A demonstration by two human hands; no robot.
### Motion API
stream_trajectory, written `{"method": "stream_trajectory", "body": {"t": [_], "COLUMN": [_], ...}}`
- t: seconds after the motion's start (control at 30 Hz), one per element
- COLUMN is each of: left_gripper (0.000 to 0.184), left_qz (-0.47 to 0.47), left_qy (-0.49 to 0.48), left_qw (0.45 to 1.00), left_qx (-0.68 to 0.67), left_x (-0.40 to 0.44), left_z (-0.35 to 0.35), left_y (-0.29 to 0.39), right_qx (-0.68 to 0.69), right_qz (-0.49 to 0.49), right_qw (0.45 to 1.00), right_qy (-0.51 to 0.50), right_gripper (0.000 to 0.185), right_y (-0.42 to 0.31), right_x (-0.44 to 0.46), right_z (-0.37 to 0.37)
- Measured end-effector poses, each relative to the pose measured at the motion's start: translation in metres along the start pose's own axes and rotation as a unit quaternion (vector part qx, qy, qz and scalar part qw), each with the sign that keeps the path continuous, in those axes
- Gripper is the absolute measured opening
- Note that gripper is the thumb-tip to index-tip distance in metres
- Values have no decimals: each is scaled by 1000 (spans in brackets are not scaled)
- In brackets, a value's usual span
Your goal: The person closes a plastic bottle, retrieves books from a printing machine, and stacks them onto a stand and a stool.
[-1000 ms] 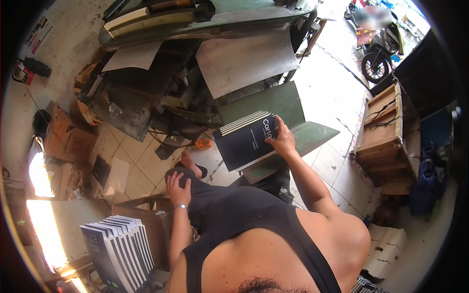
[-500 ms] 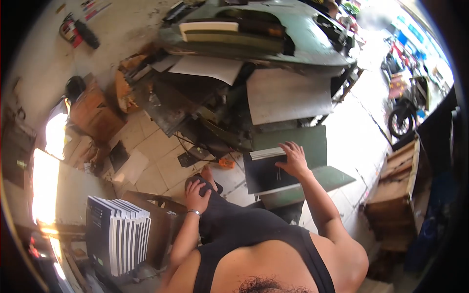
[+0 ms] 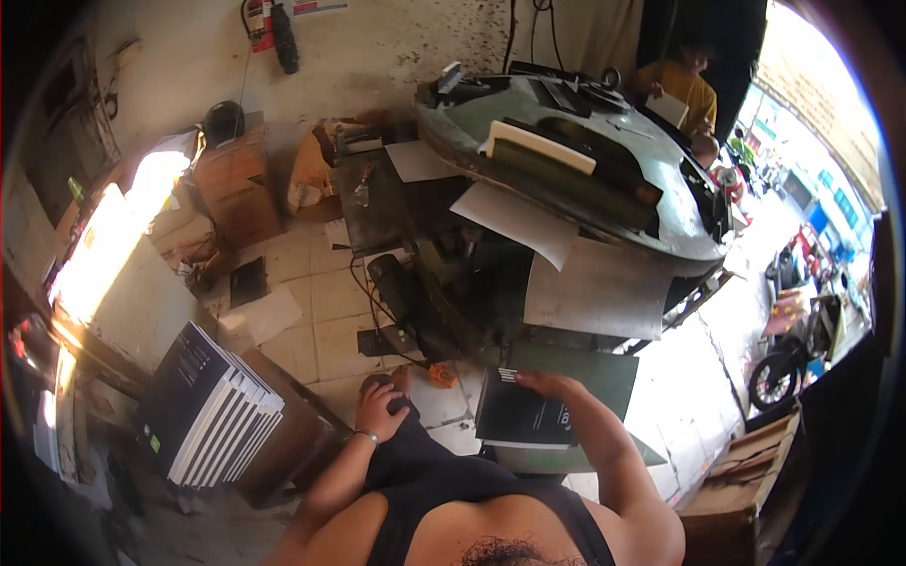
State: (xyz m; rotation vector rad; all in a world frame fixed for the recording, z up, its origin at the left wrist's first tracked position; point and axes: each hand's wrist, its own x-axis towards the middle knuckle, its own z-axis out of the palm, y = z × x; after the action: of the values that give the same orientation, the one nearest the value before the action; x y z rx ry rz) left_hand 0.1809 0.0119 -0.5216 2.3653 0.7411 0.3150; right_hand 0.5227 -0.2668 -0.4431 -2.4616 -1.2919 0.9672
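My right hand (image 3: pixel 550 385) is at the far edge of several dark-covered books (image 3: pixel 524 415), its fingers together over their white page edges; the thumb is hard to make out. These books lie on a green machine table (image 3: pixel 604 373) in front of me. My left hand (image 3: pixel 380 408), with a bracelet at the wrist, rests on my knee with its fingers spread and holds nothing. To my left, a leaning stack of dark books (image 3: pixel 203 406) shows several white page edges.
A large green machine (image 3: pixel 566 113) stands ahead, with a metal sheet (image 3: pixel 599 288) hanging at its front. Cardboard boxes (image 3: pixel 231 184) sit at the left. A wooden crate (image 3: pixel 746 472) and a motorcycle (image 3: pixel 779 373) are at the right. A person in yellow (image 3: pixel 694 85) stands behind the machine.
My view has tilted up and turned, bringing the person behind the machine into sight. My right hand has gone from spread fingers above the books to fingers together at their far edge.
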Motion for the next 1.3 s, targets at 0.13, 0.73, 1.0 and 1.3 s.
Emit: {"method": "stream_trajectory", "body": {"t": [0.13,0.73,1.0,1.3], "left_gripper": [43,41,41,41], "left_qz": [6,6,-6,5], "left_qy": [-4,16,4,22], "left_qw": [1000,1000,1000,1000], "left_qx": [-12,-12,-7,-16], "left_x": [-1,-2,-1,-1], "left_z": [1,6,3,6], "left_y": [-1,-5,-2,-6], "right_qx": [-6,-19,-20,648], "right_qz": [-9,7,3,143], "right_qw": [998,999,997,691], "right_qy": [-60,-37,-75,286], "right_gripper": [63,74,78,84], "right_y": [4,37,40,133], "right_x": [8,28,31,51], "right_z": [-5,21,18,34]}}
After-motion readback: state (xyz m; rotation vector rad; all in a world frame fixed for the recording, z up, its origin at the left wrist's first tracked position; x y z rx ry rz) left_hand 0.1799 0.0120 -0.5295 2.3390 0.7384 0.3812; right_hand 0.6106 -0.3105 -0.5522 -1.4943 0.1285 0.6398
